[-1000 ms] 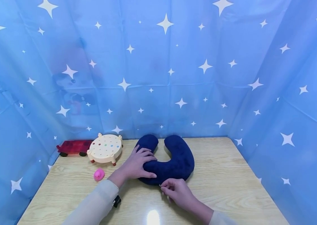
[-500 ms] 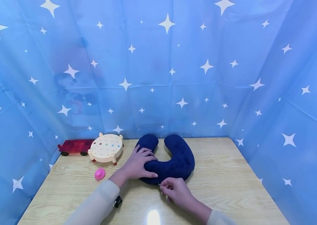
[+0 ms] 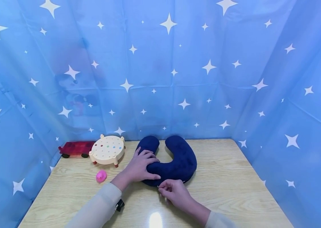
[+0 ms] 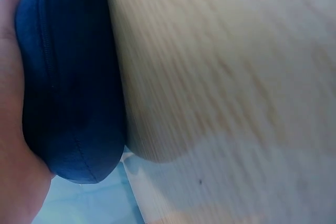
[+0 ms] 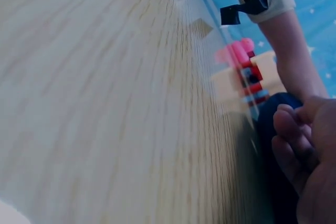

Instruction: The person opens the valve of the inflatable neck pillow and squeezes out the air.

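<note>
A dark blue U-shaped neck pillow (image 3: 181,164) lies on the table, its two ends pointing to the back. My left hand (image 3: 141,166) rests spread over its left side, the thumb along the front. At the pillow's near edge, my right hand (image 3: 174,193) pinches a small zipper pull, mostly hidden by the fingers. In the left wrist view, a zipper line (image 4: 46,43) runs along the pillow's side, and part of the left hand (image 4: 16,114) lies against it. The right wrist view shows the curled fingers of the right hand (image 5: 315,150) beside the pillow (image 5: 273,111).
On the left of the wooden table (image 3: 228,190) stand a cream round toy stool (image 3: 107,150) and a red wheeled toy cart (image 3: 76,148). A pink toy duck (image 3: 101,176) sits in front of them. A blue starry curtain (image 3: 160,63) encloses the back and sides.
My right hand has moved slightly to the left along the pillow's near edge, still pinching the zipper pull. The left hand stays in place on the pillow.
</note>
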Available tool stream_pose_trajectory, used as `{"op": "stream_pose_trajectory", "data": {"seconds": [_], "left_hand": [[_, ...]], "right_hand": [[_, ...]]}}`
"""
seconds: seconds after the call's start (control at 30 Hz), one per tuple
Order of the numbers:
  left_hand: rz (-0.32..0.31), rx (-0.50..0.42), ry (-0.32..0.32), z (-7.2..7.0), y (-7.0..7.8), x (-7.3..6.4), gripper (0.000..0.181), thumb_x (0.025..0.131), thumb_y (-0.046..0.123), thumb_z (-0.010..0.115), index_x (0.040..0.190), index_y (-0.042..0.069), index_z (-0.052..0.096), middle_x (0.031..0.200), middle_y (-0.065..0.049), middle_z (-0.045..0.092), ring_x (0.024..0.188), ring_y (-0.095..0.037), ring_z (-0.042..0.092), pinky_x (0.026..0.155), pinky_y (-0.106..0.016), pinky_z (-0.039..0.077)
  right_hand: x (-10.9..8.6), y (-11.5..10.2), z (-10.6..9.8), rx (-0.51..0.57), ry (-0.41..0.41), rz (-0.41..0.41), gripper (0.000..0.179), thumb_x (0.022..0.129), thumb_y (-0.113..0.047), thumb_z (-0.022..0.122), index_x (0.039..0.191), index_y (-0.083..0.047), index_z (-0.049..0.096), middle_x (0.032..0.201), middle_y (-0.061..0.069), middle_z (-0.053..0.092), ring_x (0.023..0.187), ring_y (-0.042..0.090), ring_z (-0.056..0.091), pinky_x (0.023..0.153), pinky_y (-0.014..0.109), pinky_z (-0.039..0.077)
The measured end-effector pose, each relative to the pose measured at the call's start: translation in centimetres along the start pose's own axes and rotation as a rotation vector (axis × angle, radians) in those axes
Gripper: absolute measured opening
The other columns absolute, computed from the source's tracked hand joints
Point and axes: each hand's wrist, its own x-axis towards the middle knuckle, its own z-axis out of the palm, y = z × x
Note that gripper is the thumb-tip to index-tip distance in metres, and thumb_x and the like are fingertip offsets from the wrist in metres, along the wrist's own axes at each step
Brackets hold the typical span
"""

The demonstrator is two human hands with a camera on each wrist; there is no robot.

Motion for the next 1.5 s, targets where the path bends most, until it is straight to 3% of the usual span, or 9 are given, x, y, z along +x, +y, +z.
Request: {"op": "stream_pose_trajectory", "data": {"seconds": [0.3,0.4,0.57,0.67,0.83,1.03,1.37,1.5], "left_hand": [[-0.017,-0.005,-0.006,0.1,0.1,0.0,0.072,0.089,0.083,0.071,0.138,0.031,0.076,0.141,0.005,0.068,0.147,-0.026,0.049,0.126,-0.076,0.02],[-0.016,-0.059,-0.027,-0.3,-0.2,-0.1,0.075,0.089,0.082,0.072,0.141,0.028,0.075,0.145,0.003,0.067,0.15,-0.027,0.048,0.127,-0.075,0.019],[0.001,-0.228,-0.099,-1.6,-1.7,-0.2,0.083,0.089,0.073,0.081,0.151,0.018,0.069,0.165,-0.005,0.053,0.159,-0.031,0.04,0.129,-0.066,0.026],[-0.009,-0.276,-0.128,-2.4,-3.1,-0.3,0.084,0.088,0.068,0.085,0.153,0.017,0.067,0.176,-0.008,0.039,0.164,-0.036,0.03,0.128,-0.062,0.032],[-0.012,-0.292,-0.162,-2.7,-4.6,-0.5,0.084,0.09,0.066,0.085,0.158,0.022,0.062,0.18,-0.011,0.03,0.168,-0.044,0.016,0.126,-0.073,0.025],[-0.024,-0.356,-0.134,-1.7,-4.9,-0.6,0.081,0.091,0.06,0.087,0.156,0.02,0.062,0.18,-0.012,0.03,0.168,-0.045,0.012,0.127,-0.07,0.028],[-0.091,-0.353,-0.108,-1.2,-4.5,-0.8,0.076,0.09,0.064,0.086,0.149,0.021,0.066,0.18,-0.005,0.031,0.17,-0.037,0.011,0.128,-0.067,0.028],[-0.1,-0.347,-0.11,-1.2,-4.3,-0.9,0.075,0.089,0.065,0.086,0.148,0.023,0.066,0.18,-0.004,0.031,0.17,-0.035,0.01,0.129,-0.066,0.027]], "right_hand": [[0.5,0.0,0.8,-0.017,0.001,-0.012,0.005,0.104,-0.003,0.076,0.1,-0.005,0.079,0.081,0.006,0.079,0.054,0.008,0.063,0.051,0.02,0.051],[0.6,0.0,0.8,-0.013,0.004,-0.018,0.004,0.103,-0.003,0.076,0.1,-0.003,0.079,0.081,0.007,0.079,0.054,0.01,0.064,0.05,0.02,0.051],[0.7,0.2,0.9,0.006,0.004,-0.014,0.006,0.104,-0.003,0.075,0.102,0.001,0.078,0.081,0.01,0.078,0.054,0.014,0.066,0.05,0.023,0.053],[0.7,0.4,0.9,0.008,0.003,-0.016,0.007,0.104,-0.004,0.074,0.103,0.002,0.077,0.081,0.01,0.077,0.053,0.013,0.066,0.049,0.023,0.054],[0.8,0.6,0.9,0.012,0.008,-0.021,0.007,0.104,-0.003,0.074,0.103,0.003,0.077,0.08,0.012,0.077,0.052,0.012,0.065,0.048,0.023,0.054],[0.8,0.3,1.0,0.021,0.016,-0.016,0.007,0.104,-0.003,0.075,0.102,0.003,0.077,0.08,0.013,0.077,0.052,0.013,0.064,0.049,0.023,0.053],[1.1,0.2,1.5,0.001,0.018,-0.035,0.009,0.104,-0.004,0.075,0.102,0.004,0.078,0.081,0.012,0.078,0.053,0.006,0.063,0.05,0.021,0.053],[1.2,0.1,1.9,0.006,0.018,-0.033,0.008,0.104,-0.004,0.075,0.102,0.004,0.077,0.081,0.011,0.078,0.054,0.01,0.064,0.05,0.022,0.053]]}}
